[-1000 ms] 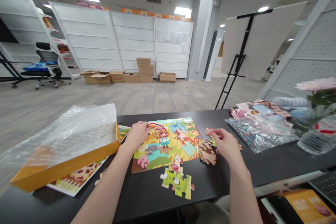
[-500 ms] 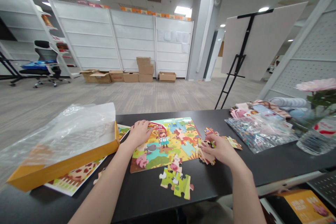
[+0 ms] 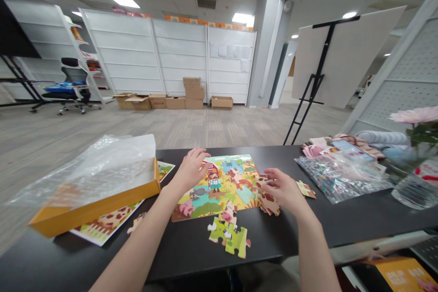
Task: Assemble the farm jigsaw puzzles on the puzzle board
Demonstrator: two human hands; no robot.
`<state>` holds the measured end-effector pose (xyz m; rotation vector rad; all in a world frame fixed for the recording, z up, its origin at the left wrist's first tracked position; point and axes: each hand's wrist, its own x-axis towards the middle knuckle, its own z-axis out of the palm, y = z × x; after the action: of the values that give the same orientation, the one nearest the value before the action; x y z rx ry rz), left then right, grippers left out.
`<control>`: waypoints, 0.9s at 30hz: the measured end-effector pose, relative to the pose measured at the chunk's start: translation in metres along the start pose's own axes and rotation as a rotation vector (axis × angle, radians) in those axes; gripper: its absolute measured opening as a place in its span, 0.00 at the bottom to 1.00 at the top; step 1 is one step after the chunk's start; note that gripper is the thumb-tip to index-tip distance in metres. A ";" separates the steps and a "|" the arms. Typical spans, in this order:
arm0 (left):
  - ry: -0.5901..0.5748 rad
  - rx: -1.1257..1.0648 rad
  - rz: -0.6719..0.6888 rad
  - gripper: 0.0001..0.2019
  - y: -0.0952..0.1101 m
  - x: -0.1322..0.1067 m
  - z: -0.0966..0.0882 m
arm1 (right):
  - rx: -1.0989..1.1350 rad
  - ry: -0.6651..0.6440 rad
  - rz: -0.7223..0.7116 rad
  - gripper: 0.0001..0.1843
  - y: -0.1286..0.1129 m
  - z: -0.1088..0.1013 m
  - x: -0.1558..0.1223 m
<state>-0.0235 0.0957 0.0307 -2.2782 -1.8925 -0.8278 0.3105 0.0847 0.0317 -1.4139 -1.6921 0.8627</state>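
Observation:
A farm-scene jigsaw puzzle (image 3: 219,187) lies mostly assembled on the black table. My left hand (image 3: 191,169) rests with fingers extended over its upper left corner. At the puzzle's right edge my right hand (image 3: 281,189) curls its fingers over brown-spotted cow puzzle pieces (image 3: 268,201), gripping them; the fingers partly hide them. Below the puzzle, a cow-face piece (image 3: 228,213) overlaps its lower edge, touching a joined group of green puzzle pieces (image 3: 236,239). Another loose puzzle piece (image 3: 307,189) lies right of my right hand, and one more (image 3: 136,222) beside my left forearm.
An open yellow-edged box (image 3: 102,205) with clear plastic wrap sits at left over a printed picture sheet (image 3: 111,226). At right are a clear bag of small pieces (image 3: 337,175), folded cloths (image 3: 381,137) and a glass vase (image 3: 415,187) with a pink flower.
My right hand has shifted slightly, with the cow pieces now close against the puzzle's right edge. Orange-toned pieces above its fingers no longer show. My left hand stays at the corner; the view turned left.

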 end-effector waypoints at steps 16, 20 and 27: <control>-0.375 -0.961 -0.059 0.22 0.101 -0.055 -0.030 | 0.489 -0.326 -0.089 0.25 -0.058 0.035 -0.011; -0.264 -1.134 -0.193 0.23 0.090 -0.062 -0.016 | 0.394 -0.334 -0.093 0.22 -0.054 0.039 -0.009; -0.075 -1.242 -0.371 0.19 0.087 -0.061 -0.002 | 0.401 -0.431 -0.093 0.24 -0.047 0.052 -0.006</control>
<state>0.0511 0.0197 0.0299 -2.3885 -2.1630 -2.5659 0.2437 0.0695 0.0460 -0.9151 -1.7431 1.4368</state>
